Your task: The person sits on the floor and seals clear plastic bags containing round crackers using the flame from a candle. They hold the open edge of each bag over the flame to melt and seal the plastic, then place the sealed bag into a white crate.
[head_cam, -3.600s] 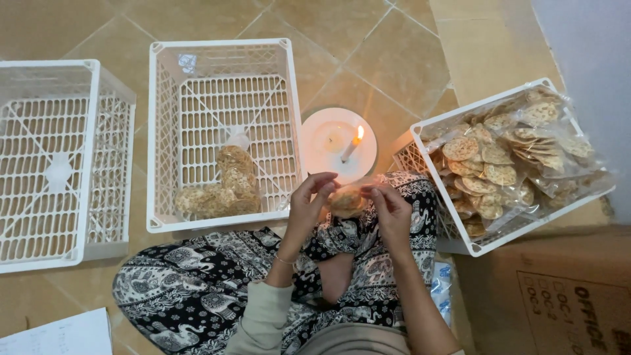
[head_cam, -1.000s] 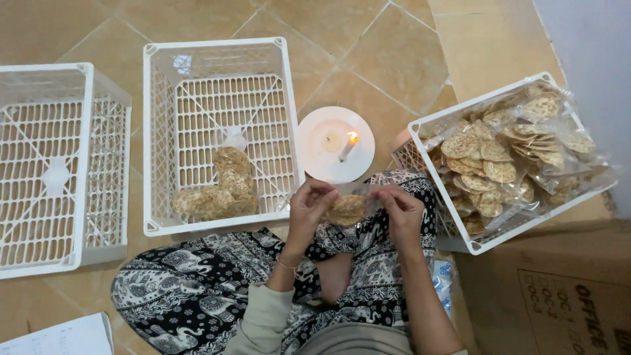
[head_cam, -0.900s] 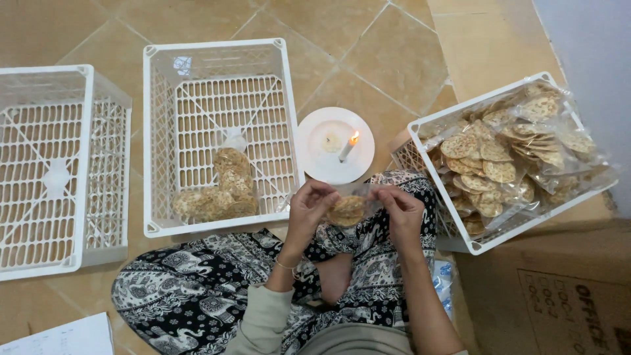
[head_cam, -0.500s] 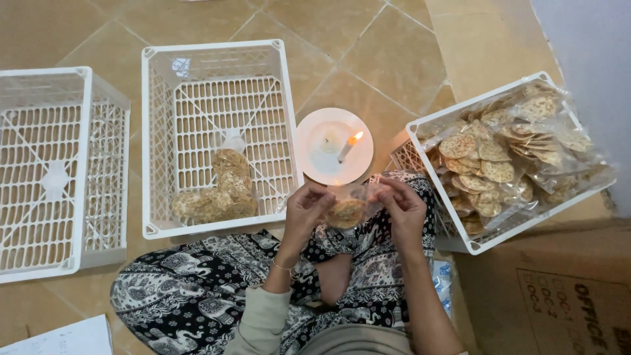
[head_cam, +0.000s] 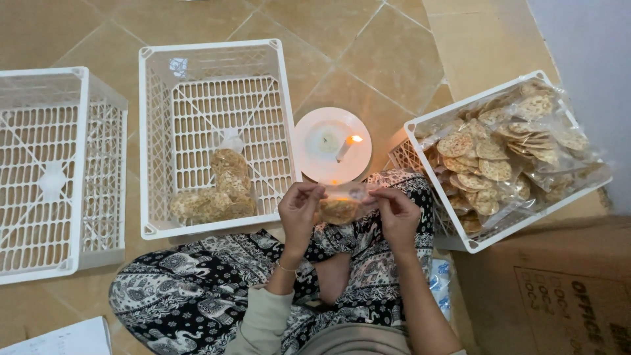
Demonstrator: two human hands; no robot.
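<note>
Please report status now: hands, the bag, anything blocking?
Left hand and right hand both grip cracker bag. Held near lit candle. Nothing blocking.

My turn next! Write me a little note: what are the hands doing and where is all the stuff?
Left hand and right hand: both grip one small clear bag of crackers, held over the lap, its top edge near the lit candle on the white plate.
Done: sealed-looking cracker bags lie in the middle crate.
Left: the right crate holds many more crackers in plastic.
The far-left crate has nothing visible in it.
Whether the held bag is sealed yet cannot be seen.
</note>
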